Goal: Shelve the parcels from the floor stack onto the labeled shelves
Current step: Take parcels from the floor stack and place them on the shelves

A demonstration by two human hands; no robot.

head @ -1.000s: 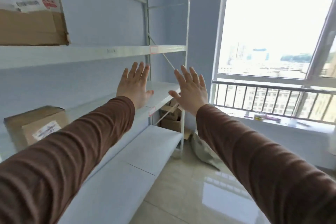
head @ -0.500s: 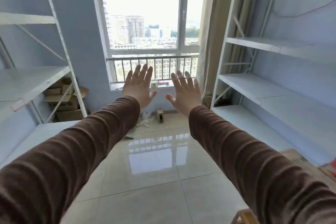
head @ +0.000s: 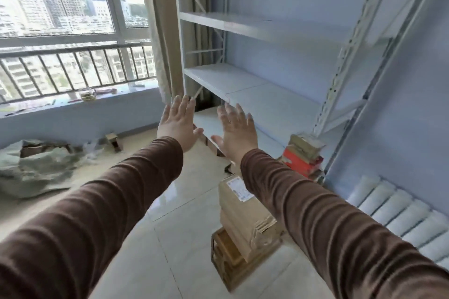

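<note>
Both hands raised, left hand (head: 179,126) and right hand (head: 237,131) fingers straight and apart, holding nothing, parcels (head: 245,216) stacked on floor below right sleeve, shelves (head: 226,80) beyond

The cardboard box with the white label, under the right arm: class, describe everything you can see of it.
The cardboard box is plain brown card with a white printed label on its top face. It lies on top of a stack of similar boxes, which rests on a low wooden stand. The right sleeve hides one corner. No hand touches it.

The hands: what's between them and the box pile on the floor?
Nothing. In the head view both hands, left and right, hover open above the parcel stack.
</note>
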